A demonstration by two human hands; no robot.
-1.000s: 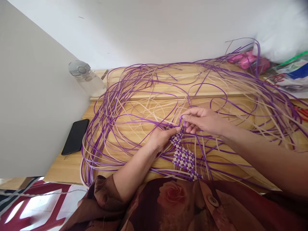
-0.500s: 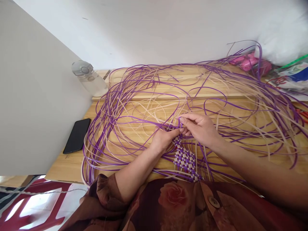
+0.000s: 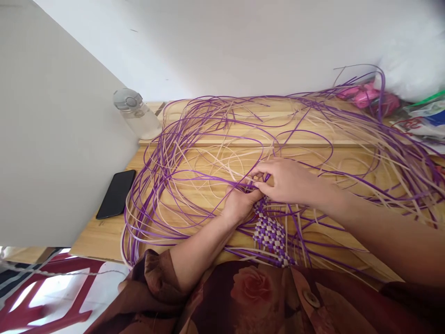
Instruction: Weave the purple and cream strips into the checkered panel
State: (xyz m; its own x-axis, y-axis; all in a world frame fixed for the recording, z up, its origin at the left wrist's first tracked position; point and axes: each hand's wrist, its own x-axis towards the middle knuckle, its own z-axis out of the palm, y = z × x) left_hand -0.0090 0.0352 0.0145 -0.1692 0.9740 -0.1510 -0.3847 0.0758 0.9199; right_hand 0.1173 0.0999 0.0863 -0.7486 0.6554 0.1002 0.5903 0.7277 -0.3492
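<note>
A woven piece [image 3: 269,233] in purple and cream checks lies at the front of the table, close to my body. Its upper end is pinched in my left hand [image 3: 239,202], thumb on top. Just above and to the right, my right hand [image 3: 283,180] curves over the weaving, with its thumb and fingertips closed around strands near my left thumb. Which strands they grip is too small to tell. Long loose purple and cream strands [image 3: 167,153] loop out from the weaving to both sides.
On the wooden table [image 3: 93,239], a black phone [image 3: 116,195] lies at the left edge and a clear bottle [image 3: 141,118] stands behind it. Pink bundles [image 3: 365,96] and plastic bags [image 3: 429,116] are at the back right, against the wall.
My right hand has shifted slightly and turned over, its fingers now reaching left above my left thumb. The upright purple strand it pinched is no longer distinct. The whole view has moved a little.
</note>
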